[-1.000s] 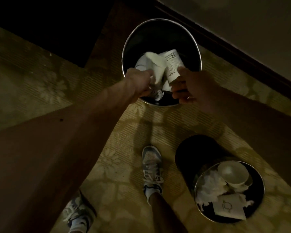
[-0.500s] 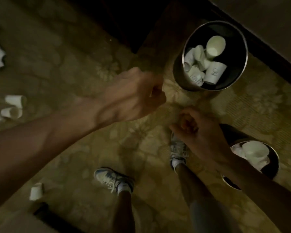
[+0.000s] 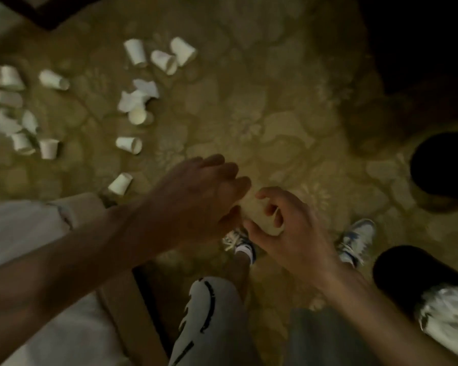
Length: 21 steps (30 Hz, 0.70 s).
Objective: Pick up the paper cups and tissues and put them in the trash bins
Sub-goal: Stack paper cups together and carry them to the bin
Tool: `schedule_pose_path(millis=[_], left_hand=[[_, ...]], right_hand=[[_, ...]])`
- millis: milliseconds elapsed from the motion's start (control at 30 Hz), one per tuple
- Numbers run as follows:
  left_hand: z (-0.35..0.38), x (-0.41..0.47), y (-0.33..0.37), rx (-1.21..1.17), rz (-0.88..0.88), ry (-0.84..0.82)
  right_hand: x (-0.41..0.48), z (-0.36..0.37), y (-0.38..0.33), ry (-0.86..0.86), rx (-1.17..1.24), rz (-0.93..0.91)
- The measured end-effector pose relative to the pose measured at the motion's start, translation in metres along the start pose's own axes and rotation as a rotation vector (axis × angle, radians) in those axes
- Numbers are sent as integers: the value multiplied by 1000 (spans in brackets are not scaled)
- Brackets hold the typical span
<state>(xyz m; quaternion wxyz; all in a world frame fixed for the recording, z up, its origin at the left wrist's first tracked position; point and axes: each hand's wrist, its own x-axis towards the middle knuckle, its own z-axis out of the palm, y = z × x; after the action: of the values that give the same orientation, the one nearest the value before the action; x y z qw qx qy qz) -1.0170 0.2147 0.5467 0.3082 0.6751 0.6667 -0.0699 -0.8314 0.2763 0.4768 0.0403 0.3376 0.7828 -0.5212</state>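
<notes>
Roughly twelve cups (image 3: 135, 52), two bins (image 3: 443, 169); left hand (image 3: 196, 199) and right hand (image 3: 291, 236) slack.

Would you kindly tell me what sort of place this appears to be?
Probably a carpeted indoor room, perhaps a hotel room: beige floral-patterned carpet covers the floor, a round black trash bin stands on it, and a pale fabric-covered furniture edge shows at lower left.

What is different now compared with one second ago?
The left hand let go of the tissue, the right hand of the cup, into the far bin; both drew back empty. The view swung toward the paper cups on the carpet. The tissue bin stayed put.
</notes>
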Motion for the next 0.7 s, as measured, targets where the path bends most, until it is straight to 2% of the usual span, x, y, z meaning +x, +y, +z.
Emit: schedule_pose_path(millis=[233, 533, 700], left_hand=[[68, -116, -130, -198, -398, 137], [153, -147, -226, -692, -882, 228], [214, -151, -284, -823, -1153, 283]], right_hand=[[79, 107, -79, -212, -166, -107], [194, 206, -107, -511, -354, -144], [257, 278, -97, -685, -486, -145]])
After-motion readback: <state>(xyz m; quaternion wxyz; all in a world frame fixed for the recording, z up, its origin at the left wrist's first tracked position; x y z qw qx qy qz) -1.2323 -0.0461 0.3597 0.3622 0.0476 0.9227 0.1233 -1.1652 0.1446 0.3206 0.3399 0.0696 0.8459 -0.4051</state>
